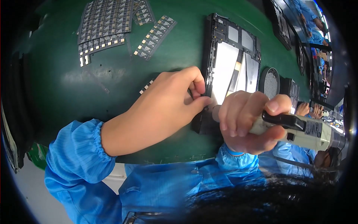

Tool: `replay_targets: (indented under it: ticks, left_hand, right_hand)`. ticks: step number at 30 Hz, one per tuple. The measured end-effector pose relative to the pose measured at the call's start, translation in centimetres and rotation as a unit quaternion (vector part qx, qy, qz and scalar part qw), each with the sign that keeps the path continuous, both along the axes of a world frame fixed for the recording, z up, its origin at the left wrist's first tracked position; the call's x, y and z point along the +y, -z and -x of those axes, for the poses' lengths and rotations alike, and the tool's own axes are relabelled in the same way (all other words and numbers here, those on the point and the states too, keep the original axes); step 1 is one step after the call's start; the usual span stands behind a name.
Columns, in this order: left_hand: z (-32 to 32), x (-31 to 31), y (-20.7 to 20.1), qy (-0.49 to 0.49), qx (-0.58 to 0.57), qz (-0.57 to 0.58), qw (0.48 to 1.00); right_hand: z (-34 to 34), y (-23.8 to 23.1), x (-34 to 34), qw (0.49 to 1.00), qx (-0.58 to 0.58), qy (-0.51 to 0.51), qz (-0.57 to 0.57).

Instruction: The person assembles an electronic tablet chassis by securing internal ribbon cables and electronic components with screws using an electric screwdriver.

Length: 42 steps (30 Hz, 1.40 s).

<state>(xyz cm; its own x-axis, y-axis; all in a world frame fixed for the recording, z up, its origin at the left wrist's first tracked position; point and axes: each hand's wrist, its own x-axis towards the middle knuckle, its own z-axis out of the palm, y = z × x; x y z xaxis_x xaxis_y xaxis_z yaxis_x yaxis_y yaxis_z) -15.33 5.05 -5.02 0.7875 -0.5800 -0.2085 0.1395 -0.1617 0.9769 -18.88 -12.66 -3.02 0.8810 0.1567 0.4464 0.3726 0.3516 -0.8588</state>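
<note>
Gripping the pale power tool (305, 134) with fingers wrapped tight, the right hand (248, 115) held it over the near end of the black device frame (223, 69)! And the left hand (167, 93): thumb and forefinger nearly together at the frame's left edge, though whether they pinched anything, I couldn't tell. The frame lay right of centre on the green table (74, 100), a round dish (271, 68) to its right, board strips (154, 37) far left.

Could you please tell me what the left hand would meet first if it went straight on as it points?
The left hand would probably meet the black casing's left edge; whether it touches it is unclear.
</note>
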Motion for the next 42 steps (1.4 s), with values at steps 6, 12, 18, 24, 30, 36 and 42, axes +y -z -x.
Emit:
replay_targets:
  ticks: [6, 12, 18, 24, 30, 36, 42]
  left_hand:
    - [0.3, -0.2, 0.3, -0.01, -0.014, 0.003, 1.0]
    - [0.1, -0.2, 0.3, -0.009, -0.027, 0.0, 1.0]
    - [-0.2, -0.5, 0.1, -0.004, -0.044, -0.006, 0.999]
    - [0.3, 0.0, -0.2, -0.006, -0.005, -0.002, 1.0]
    - [1.0, -0.6, -0.9, -0.021, -0.023, 0.02, 0.999]
    - [4.8, -2.9, -3.3, 0.066, -0.459, -0.18, 0.867]
    - [3.4, -6.9, -4.5, 0.119, -0.48, -0.291, 0.819]
  right_hand:
    - [0.2, 0.3, 0.0, 1.0, -0.001, 0.011, -0.005]
    - [0.0, 0.1, 0.2, 1.0, 0.015, 0.014, 0.001]
    - [0.4, -0.5, 0.3, 0.995, 0.047, 0.079, 0.034]
    - [0.7, -0.3, 1.0, 0.994, 0.099, 0.05, 0.023]
    - [0.8, 0.4, -1.6, 0.989, 0.069, -0.031, 0.13]
    - [1.1, -3.2, -4.8, 0.985, 0.058, 0.155, -0.046]
    - [-1.1, -9.3, -16.9, 0.987, 0.034, 0.081, -0.135]
